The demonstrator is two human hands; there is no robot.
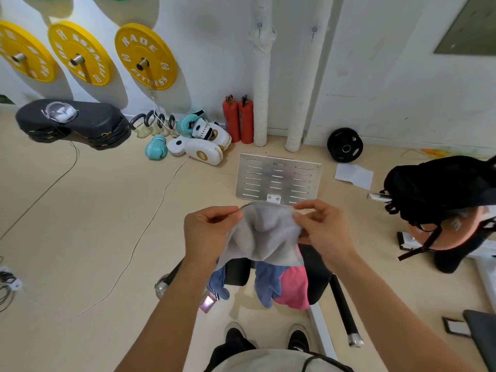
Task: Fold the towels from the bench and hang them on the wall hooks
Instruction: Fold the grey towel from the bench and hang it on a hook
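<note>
While both hands are raised above the black padded worktop [316, 275], the soft grey cloth towel [264, 234] hangs between them. The left hand [206, 232] pinches its top left edge with curled fingers [230, 214]; the right hand [324, 226] pinches the top right edge likewise. Beneath, a blue cloth towel [265, 283] and a pink cloth towel [294, 287] drape over the worktop's near edge. Two small metal hooks [314, 32] sit high on the white wall.
</note>
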